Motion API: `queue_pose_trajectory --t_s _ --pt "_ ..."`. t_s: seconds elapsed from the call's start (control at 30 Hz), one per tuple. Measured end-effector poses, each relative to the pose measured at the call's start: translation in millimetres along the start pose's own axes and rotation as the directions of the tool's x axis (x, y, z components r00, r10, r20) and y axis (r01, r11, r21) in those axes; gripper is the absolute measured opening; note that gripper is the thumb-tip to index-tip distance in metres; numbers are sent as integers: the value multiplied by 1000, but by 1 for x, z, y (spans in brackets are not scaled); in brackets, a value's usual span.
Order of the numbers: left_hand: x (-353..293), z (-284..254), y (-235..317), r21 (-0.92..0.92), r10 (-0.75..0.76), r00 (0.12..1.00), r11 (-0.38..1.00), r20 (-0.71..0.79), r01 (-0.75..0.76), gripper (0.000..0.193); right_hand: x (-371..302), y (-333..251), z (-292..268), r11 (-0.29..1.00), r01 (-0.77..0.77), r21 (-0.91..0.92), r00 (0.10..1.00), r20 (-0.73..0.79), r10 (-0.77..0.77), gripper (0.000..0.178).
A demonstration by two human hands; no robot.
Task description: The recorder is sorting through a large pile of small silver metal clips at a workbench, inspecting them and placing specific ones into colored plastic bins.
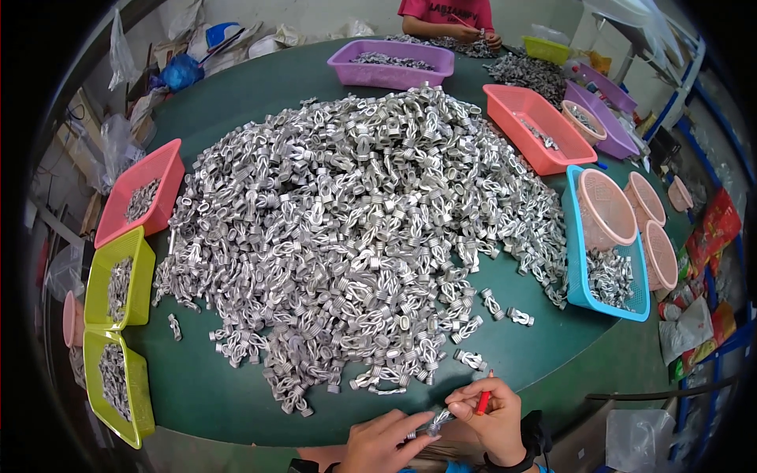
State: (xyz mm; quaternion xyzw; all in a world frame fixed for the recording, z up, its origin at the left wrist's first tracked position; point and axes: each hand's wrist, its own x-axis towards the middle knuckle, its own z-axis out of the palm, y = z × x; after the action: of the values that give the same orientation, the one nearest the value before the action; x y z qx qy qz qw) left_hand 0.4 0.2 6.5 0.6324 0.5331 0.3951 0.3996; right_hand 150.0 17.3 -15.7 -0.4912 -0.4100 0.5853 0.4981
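Left hand [377,441] pinches metal piece [435,426] by desk's near edge [236,440]; right hand [497,420] grips red tool [483,403]; slack pinch could drop piece.

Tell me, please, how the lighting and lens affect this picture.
Head view: fisheye rounds the image, leaving black corners; head view: pale glints speckle the metal pieces; head view: a likely shadow darkens the green table near the left hand and right hand; head view: the far heap lacks detail.

Bare worktop [544,347] gives passage forward-right of the right hand [498,422] and forward-left of the left hand [377,443] — straight ahead, a wide heap of metal pieces [355,229] blocks the way.
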Motion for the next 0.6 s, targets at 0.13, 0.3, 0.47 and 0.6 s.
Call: queue_pose_trajectory --t_s 0.13,0.3,0.47,0.6 --pt "-1 2 2 -36 97 995 994 -35 -98 22 -1 3 1 969 -134 207 990 81 119 20" --pt "-1 3 5 -71 86 994 993 -67 -91 20 -4 4 6 913 -256 318 961 182 206 24" --pt "-1 -3 7 -161 24 992 986 -124 -43 20 -8 -2 6 883 -276 380 944 278 176 33" --pt "-1 -6 5 -228 -61 991 973 -121 32 21 -10 -5 2 955 6 297 970 229 -77 36"
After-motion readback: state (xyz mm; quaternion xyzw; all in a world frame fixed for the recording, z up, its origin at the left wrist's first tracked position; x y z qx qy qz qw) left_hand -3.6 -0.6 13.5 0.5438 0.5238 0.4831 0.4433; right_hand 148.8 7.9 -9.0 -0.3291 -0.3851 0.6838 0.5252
